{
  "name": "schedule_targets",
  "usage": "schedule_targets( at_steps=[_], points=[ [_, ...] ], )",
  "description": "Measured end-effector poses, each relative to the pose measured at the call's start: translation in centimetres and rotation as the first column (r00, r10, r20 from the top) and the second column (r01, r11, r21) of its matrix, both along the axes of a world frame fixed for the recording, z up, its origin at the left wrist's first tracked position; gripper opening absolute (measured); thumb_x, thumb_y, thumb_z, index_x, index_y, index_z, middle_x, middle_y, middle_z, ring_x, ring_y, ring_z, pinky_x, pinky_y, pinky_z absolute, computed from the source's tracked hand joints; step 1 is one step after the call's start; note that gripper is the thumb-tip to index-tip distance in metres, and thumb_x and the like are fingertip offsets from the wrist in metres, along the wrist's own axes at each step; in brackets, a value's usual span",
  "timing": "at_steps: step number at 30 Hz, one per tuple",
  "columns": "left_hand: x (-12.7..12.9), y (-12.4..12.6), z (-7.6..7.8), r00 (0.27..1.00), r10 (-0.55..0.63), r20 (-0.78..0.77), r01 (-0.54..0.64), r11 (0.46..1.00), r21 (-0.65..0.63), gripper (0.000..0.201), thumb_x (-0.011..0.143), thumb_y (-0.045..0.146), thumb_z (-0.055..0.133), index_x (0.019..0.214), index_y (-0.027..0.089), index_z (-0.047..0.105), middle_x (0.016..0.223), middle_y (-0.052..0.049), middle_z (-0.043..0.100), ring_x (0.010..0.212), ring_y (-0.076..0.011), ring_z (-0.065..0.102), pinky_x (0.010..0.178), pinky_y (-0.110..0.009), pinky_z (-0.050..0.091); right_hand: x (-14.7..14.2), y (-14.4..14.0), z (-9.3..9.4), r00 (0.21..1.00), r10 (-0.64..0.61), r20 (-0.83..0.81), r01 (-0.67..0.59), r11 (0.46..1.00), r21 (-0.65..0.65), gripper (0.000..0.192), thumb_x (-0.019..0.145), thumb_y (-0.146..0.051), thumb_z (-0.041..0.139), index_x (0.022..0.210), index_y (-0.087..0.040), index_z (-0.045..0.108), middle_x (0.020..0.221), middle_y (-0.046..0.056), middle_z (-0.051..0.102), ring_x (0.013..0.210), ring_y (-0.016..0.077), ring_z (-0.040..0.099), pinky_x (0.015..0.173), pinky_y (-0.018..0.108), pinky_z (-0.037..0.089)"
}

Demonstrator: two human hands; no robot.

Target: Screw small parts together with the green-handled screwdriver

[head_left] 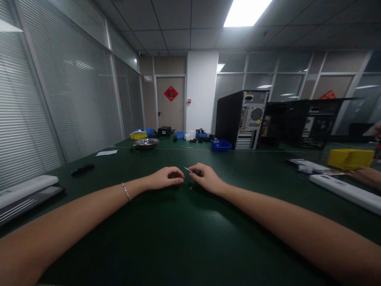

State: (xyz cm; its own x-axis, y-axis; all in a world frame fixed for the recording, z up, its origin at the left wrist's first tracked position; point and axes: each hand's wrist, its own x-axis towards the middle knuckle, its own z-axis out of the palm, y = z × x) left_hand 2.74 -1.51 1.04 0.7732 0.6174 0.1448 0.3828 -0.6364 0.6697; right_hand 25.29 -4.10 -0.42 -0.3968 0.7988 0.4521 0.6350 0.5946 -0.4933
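Both my forearms rest on the dark green table. My left hand lies with its fingers curled in, its fingertips close to the right hand; whether it grips anything is hidden. My right hand pinches a small thin metal tool, perhaps a screwdriver, whose shiny tip points left toward the left hand. A thin bracelet circles my left wrist.
A black computer tower stands at the back, with a blue bin and a metal bowl nearby. A yellow bin and another person's hand are at right. Keyboards lie far left.
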Motion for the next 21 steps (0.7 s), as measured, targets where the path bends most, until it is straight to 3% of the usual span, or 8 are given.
schedule_targets(
  at_steps=[6, 12, 15, 21],
  points=[
    [-1.2, 0.9, 0.2, 0.989, -0.03, -0.144, 0.031, 0.999, 0.006, 0.052, 0.066, 0.043, 0.069, 0.112, 0.022, 0.054, 0.113, -0.005, 0.05, 0.102, -0.0222, 0.048, 0.086, -0.032, 0.04, 0.4, 0.5, 0.8, 0.989, -0.075, 0.131, 0.089, 0.991, -0.1, 0.026, 0.08, -0.039, 0.057, 0.09, -0.018, 0.068, 0.09, 0.006, 0.064, 0.079, 0.0184, 0.057, 0.065, 0.027, 0.043],
    [-1.6, 1.1, -0.2, 0.989, -0.059, -0.135, 0.061, 0.998, 0.011, 0.046, 0.068, 0.041, 0.068, 0.108, 0.023, 0.056, 0.111, -0.004, 0.049, 0.102, -0.0221, 0.048, 0.086, -0.033, 0.04, -0.5, -0.9, 2.7, 0.954, -0.023, 0.297, 0.101, 0.963, -0.251, 0.048, 0.063, -0.06, 0.065, 0.088, -0.019, 0.068, 0.076, 0.005, 0.065, 0.062, 0.0168, 0.057, 0.046, 0.023, 0.038],
    [-1.4, 0.9, -0.1, 0.993, -0.044, -0.106, 0.044, 0.999, 0.0, 0.044, 0.07, 0.039, 0.067, 0.11, 0.023, 0.055, 0.11, -0.004, 0.05, 0.101, -0.0218, 0.048, 0.084, -0.033, 0.04, -0.7, -1.4, 2.9, 0.935, -0.029, 0.353, 0.122, 0.963, -0.242, 0.045, 0.06, -0.056, 0.069, 0.086, -0.019, 0.068, 0.078, 0.006, 0.065, 0.065, 0.0182, 0.059, 0.047, 0.023, 0.039],
    [-1.2, 0.9, -0.3, 0.999, 0.019, -0.042, -0.02, 1.0, -0.014, 0.043, 0.072, 0.038, 0.065, 0.111, 0.022, 0.054, 0.104, -0.004, 0.052, 0.094, -0.0202, 0.049, 0.077, -0.031, 0.041, -0.4, -0.8, 2.0, 0.933, -0.027, 0.359, 0.123, 0.961, -0.248, 0.036, 0.07, -0.044, 0.065, 0.095, -0.019, 0.066, 0.089, 0.007, 0.066, 0.075, 0.02, 0.061, 0.055, 0.026, 0.044]
  ],
)
